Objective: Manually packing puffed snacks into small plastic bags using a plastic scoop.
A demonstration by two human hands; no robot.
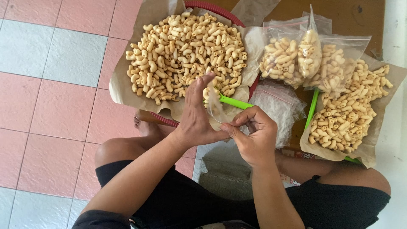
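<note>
I pinch the thin clear plastic bag (215,107) between both hands: my left hand (196,115) holds one side, fingers raised, and my right hand (254,136) grips its lower edge. Rubbing the film apart should open it cleanly. Fried macaroni snacks (186,53) lie just beyond on brown paper (121,91); filled clear bags (311,61) crowd the far right.

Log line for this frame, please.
left hand: pinching small clear bag | right hand: pinching bag | macaroni snacks: heaped behind
</note>
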